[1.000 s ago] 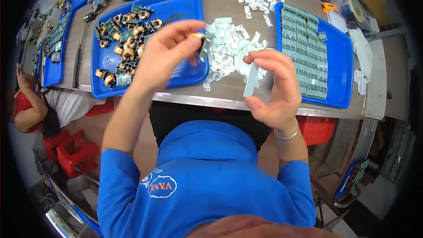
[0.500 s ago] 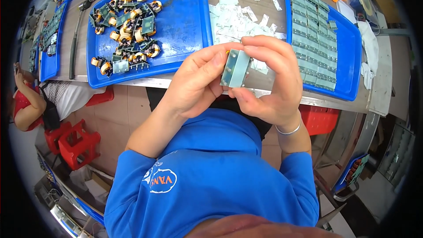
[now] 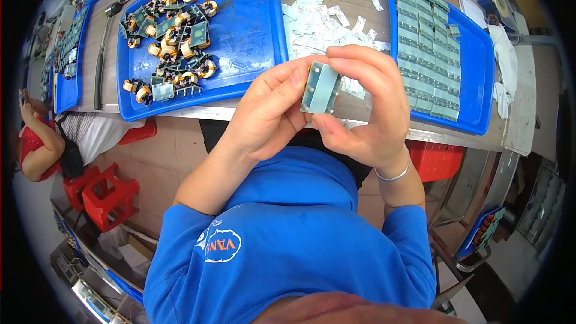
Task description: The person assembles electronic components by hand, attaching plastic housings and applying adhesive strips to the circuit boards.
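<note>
A small green circuit board [image 3: 311, 93] is held up between my two hands, over the table's front edge. A pale green strip [image 3: 324, 89] lies lengthwise across its face, with pins or solder points along both sides. My left hand [image 3: 264, 108] is closed on the board's left side, thumb in front; a bit of orange shows at the top left corner. My right hand [image 3: 378, 108] curves around the other side, its fingertips at the upper edge and its thumb by the lower right corner. The underside of the board is hidden by my fingers.
A blue tray [image 3: 243, 36] at the left holds a heap of boards with coils. Pale strips [image 3: 306, 30] lie scattered in the middle. The blue tray [image 3: 477, 78] at the right holds rows of boards. A long-handled tool [image 3: 101, 66] lies far left; another person [image 3: 39, 141] sits beyond.
The board has turned slightly in my hands, so its face shows on both sides of the strip. My right thumb has shifted a little up and left.
</note>
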`<action>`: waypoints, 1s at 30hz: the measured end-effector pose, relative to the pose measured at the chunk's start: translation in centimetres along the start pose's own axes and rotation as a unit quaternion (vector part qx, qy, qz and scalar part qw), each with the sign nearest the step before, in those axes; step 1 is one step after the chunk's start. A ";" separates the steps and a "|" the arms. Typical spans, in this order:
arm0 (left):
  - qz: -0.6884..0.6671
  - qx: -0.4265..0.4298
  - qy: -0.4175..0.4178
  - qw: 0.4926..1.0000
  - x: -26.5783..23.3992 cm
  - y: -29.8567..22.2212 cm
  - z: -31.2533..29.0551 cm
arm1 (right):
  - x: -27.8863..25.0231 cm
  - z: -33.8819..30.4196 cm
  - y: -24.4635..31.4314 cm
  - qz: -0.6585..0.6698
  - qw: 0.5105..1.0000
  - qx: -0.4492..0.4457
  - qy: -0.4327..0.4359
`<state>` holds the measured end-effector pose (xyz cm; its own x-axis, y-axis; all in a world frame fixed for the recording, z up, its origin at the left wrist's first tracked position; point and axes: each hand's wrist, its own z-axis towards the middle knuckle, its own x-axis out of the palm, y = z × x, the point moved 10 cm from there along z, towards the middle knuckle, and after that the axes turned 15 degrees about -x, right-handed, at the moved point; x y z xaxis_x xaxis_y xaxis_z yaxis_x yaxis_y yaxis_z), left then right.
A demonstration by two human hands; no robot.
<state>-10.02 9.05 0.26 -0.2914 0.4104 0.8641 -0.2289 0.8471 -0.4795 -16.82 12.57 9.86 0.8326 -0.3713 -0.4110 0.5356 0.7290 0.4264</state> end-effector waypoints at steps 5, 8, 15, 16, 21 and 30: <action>-0.005 -0.003 0.032 0.999 0.4 -0.1 0.4 | -0.2 0.1 -0.3 -0.003 1.000 -0.002 0.005; -0.008 -0.007 0.029 1.000 0.5 0.0 0.5 | -0.2 -0.1 -0.4 -0.009 1.000 0.000 -0.004; 0.036 -0.022 -0.062 0.997 -2.0 0.2 -0.7 | 0.9 -0.7 -0.7 -0.020 0.999 0.032 0.014; 0.030 -0.024 -0.068 0.997 -2.1 0.1 -0.8 | 1.1 -0.6 -0.7 -0.018 0.999 0.029 0.017; -0.008 -0.015 -0.084 0.996 -1.3 -0.1 -0.4 | 0.7 -1.0 -0.2 -0.097 0.995 0.004 0.030; -0.002 0.020 -0.103 0.994 -1.8 -0.9 -0.6 | 1.2 -0.3 0.8 -0.156 0.985 -0.023 0.069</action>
<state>-8.69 7.76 -0.74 -0.4738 0.3246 0.8186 -0.2667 0.8330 -0.4847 -15.40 12.83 9.48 0.5992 -0.5018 -0.6239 0.7526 0.6187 0.2253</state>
